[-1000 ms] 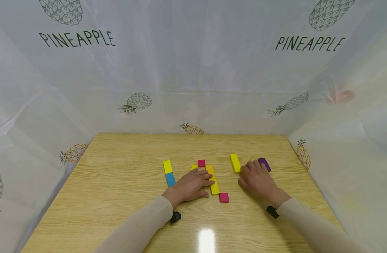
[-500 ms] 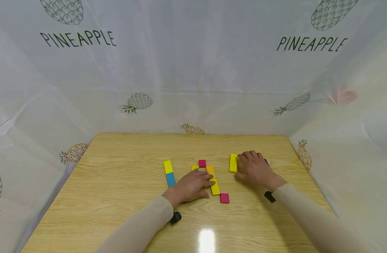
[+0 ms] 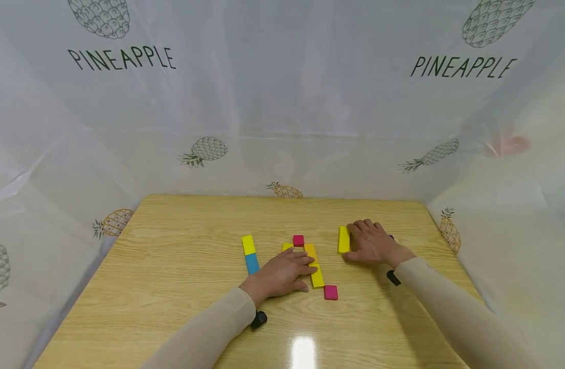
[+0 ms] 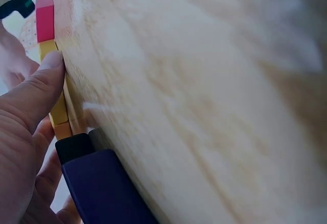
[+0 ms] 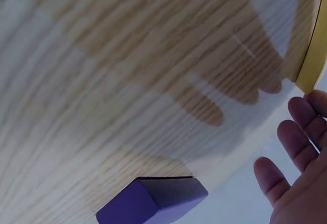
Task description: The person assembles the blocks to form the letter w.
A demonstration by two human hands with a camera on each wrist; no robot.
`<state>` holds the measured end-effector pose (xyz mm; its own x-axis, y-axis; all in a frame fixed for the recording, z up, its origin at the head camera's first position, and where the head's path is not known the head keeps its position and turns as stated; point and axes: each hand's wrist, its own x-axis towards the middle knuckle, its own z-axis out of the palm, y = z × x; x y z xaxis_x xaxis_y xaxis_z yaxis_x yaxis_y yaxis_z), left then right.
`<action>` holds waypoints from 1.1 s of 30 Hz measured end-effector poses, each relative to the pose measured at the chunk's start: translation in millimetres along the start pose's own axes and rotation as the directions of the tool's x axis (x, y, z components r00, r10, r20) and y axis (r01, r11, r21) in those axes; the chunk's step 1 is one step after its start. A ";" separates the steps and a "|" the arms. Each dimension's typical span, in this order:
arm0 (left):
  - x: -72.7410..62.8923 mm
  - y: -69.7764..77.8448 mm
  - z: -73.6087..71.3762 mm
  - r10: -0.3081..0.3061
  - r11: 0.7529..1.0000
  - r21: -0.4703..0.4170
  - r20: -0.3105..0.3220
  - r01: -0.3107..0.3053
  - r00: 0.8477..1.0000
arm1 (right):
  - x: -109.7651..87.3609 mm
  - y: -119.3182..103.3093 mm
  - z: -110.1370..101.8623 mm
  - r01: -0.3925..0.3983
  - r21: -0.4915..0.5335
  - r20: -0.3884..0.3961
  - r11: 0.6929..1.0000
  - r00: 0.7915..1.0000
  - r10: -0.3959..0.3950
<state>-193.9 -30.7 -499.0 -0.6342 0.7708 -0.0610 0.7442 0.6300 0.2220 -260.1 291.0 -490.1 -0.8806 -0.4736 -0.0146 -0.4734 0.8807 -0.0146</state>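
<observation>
In the head view my left hand lies palm down with straight fingers over an arrangement of flat wooden blocks. Its fingertips rest on an orange block and a yellow block laid end to end. The left wrist view has the thumb against the yellow block's edge, with a dark blue block below. My right hand touches a longer yellow block along its right side, thumb by its near end. Behind this hand lies a purple block, mostly hidden in the head view.
Left of the left hand, a yellow block and a blue block form a column. One pink square block sits beyond that hand, another pink square block nearer. A printed curtain surrounds the wooden table.
My right hand has moved forward and left onto the longer yellow block, which has turned from slanted to nearly straight. The left hand stays in place. The view has shifted slightly.
</observation>
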 end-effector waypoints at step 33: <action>1.0 -0.6 2.1 -0.005 1.000 -0.005 -0.003 0.005 1.000 | -40.9 -22.6 2.9 0.105 -0.034 -0.082 0.994 0.991 -0.107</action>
<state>-194.5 -30.0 -501.3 -0.6382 0.7676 -0.0594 0.7402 0.6330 0.2269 -213.3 290.4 -492.1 -0.8234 -0.5632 0.0691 -0.5635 0.8259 0.0181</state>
